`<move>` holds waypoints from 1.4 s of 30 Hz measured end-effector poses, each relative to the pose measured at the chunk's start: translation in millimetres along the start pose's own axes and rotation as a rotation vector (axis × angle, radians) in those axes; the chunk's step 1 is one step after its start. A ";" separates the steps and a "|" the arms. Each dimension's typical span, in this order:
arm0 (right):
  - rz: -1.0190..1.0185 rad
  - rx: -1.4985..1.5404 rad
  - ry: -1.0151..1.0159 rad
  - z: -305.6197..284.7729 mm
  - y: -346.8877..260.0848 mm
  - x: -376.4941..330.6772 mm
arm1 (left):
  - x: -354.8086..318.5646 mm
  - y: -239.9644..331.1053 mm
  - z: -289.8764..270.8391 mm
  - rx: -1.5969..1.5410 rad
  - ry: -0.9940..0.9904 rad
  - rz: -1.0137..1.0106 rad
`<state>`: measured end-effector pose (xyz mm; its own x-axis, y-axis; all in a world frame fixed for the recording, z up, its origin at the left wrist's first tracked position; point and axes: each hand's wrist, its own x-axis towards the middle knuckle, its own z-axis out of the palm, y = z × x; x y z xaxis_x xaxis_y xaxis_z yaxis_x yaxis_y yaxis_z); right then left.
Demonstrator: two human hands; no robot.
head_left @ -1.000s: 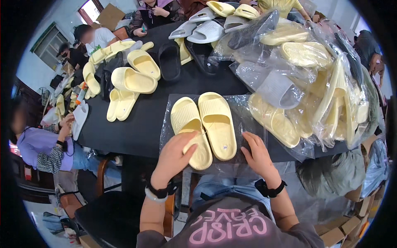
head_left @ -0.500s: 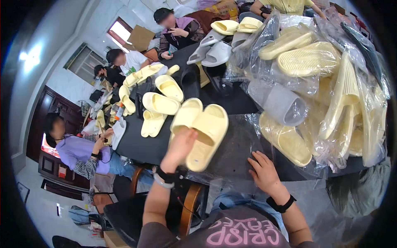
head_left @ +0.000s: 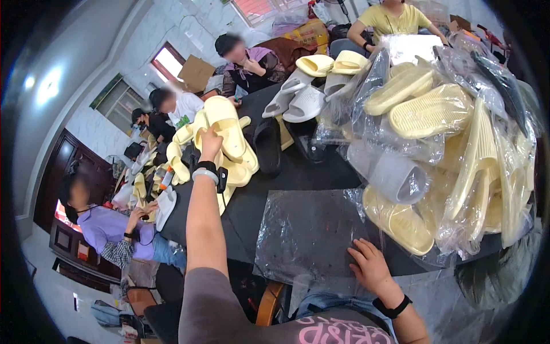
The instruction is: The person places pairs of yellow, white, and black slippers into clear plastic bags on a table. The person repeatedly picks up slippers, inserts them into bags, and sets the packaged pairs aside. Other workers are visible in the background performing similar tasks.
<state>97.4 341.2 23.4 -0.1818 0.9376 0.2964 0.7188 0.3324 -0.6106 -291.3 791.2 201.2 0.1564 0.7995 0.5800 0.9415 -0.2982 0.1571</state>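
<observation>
Our left grip (head_left: 210,141) is pinching yellow slippers (head_left: 222,113) amid other pairs (head_left: 228,202) on the surface (head_left: 240,232)'s left side; our spread right grip (head_left: 371,266), holding nothing visible, is resting by the bag (head_left: 306,226). We are judging the slippers light, springy, best held by their straps.

i'm watching a bright light (head_left: 50,86) glaring at the upper left, with a dark brown door (head_left: 71,172) standing below it. a person in a purple top (head_left: 129,235) is sitting at the left, while a person in a dark cap (head_left: 238,80) is leaning in farther back, near a cardboard box (head_left: 196,71). i'm seeing a person in a yellow top (head_left: 395,23) showing at the upper right, and a curved wooden chair arm (head_left: 269,304) poking up near the lower edge.
</observation>
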 end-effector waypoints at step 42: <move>0.323 -0.415 0.513 -61.1 43.6 17.5 | -340.9 71.3 -7.3 -0.130 -0.532 -0.016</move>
<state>166.6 365.8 46.9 0.3460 0.7828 0.5173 0.8967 -0.1136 -0.4278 -279.6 493.6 20.5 0.3037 0.9477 0.0981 0.9057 -0.3191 0.2791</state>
